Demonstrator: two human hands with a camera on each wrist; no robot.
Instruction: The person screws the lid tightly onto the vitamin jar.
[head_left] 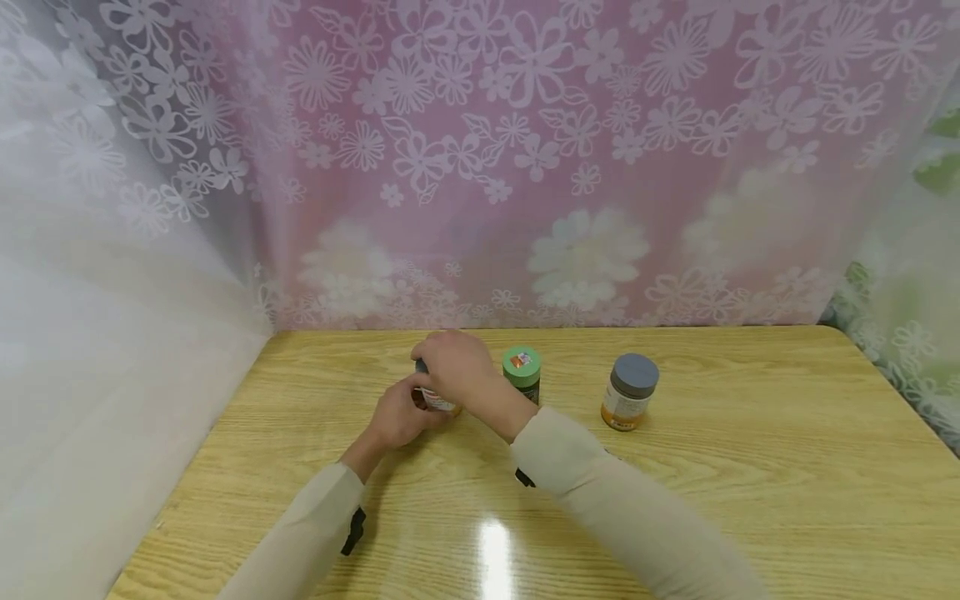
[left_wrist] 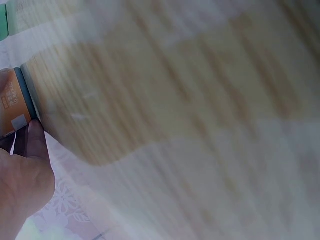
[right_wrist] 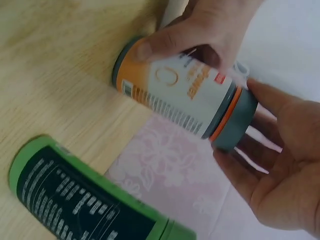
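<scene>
A white and orange supplement jar [right_wrist: 172, 90] with a dark grey lid [right_wrist: 239, 120] stands on the left half of the table. My left hand [head_left: 397, 414] grips the jar's body low down, its thumb [right_wrist: 170, 42] lying along the label. From above, my right hand [head_left: 459, 367] holds the lid, fingers spread around its rim. An orange ring shows just under the lid in the right wrist view. In the left wrist view, part of the jar [left_wrist: 15, 102] appears at the left edge, with the left hand [left_wrist: 25, 185] around it.
Just right of the hands stands a dark jar with a green lid [head_left: 522, 367], partly behind the right forearm. Farther right is another grey-lidded jar [head_left: 628, 392]. A flowered curtain [head_left: 480, 167] hangs along the back edge of the wooden table [head_left: 750, 467].
</scene>
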